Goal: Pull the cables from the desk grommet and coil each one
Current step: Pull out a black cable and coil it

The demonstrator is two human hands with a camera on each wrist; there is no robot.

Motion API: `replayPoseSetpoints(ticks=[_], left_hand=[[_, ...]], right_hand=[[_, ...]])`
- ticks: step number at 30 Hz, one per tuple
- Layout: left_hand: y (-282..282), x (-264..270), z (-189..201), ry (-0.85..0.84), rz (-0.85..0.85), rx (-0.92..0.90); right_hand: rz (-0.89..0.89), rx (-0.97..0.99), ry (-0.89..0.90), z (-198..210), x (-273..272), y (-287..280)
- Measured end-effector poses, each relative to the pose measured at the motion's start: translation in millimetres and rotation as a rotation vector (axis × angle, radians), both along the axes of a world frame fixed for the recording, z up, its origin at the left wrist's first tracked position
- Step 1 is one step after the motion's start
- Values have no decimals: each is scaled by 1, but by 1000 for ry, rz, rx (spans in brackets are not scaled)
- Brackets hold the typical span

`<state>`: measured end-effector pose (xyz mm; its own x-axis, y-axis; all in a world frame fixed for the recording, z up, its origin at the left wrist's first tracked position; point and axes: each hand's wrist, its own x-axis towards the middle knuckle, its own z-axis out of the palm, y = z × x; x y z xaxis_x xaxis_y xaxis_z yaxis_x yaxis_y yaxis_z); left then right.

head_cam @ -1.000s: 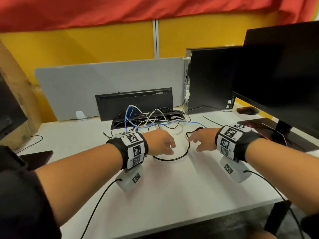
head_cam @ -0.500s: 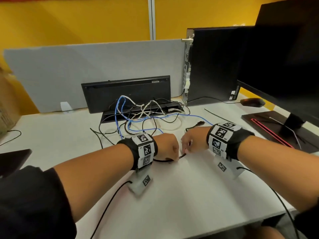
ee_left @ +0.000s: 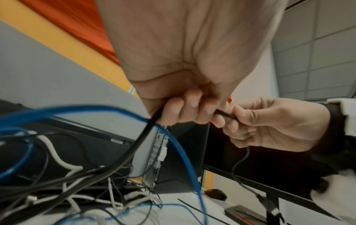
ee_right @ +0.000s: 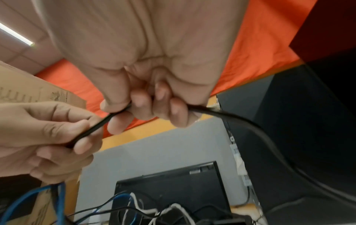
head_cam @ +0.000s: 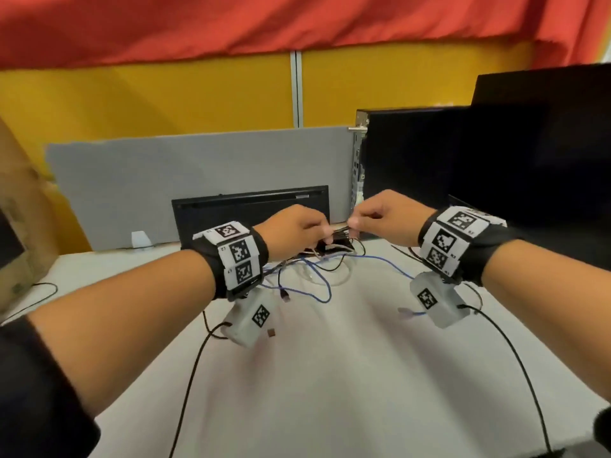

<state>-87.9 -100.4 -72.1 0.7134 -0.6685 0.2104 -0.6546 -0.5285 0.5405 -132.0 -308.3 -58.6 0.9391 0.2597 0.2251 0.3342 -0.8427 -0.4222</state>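
Note:
Both hands are raised above the white desk (head_cam: 330,375), close together in front of the black grommet lid (head_cam: 231,209). My left hand (head_cam: 325,238) grips a black cable (ee_left: 142,137) in its curled fingers. The right hand (head_cam: 355,223) pinches the same black cable (ee_right: 92,129) a short way along, and its other end (ee_right: 240,120) trails off to the right. Below the hands lies a tangle of blue, white and black cables (head_cam: 317,269) coming out of the grommet. A blue cable (ee_left: 179,149) hangs across the left wrist view.
A black PC tower (head_cam: 413,166) and a monitor (head_cam: 545,143) stand at the right. A grey divider panel (head_cam: 148,180) runs behind the grommet. A cardboard box (head_cam: 20,226) sits at the left. A mouse (ee_left: 215,194) lies beside the monitor foot.
Both hands have lifted off the desk with the black cable and moved back toward the grommet lid. The loop that lay on the desk is gone from there.

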Motion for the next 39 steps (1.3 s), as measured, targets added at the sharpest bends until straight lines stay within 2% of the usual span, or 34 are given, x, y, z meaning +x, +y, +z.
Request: replayPoseSetpoints(ticks=[6,12,17,27,34,39], left_hand=[[27,19,26,38,76,-81],[59,40,28,-39,171,-8],[97,54,22,-78,279,38],[132,69,43,-167,491,-107],[142,75,50,-201,503,-157],[150,74,53,-205,521,-152]], right_hand=[[-132,-17,-185,36,5,-11],[-278,36,-299,55,6,-28],[-365,51,-341,59,4,-46],[-474,158,-414,57,8,-52],[-571,170,-450,45,10,-51],[-706,191,-469,34,10,-62]])
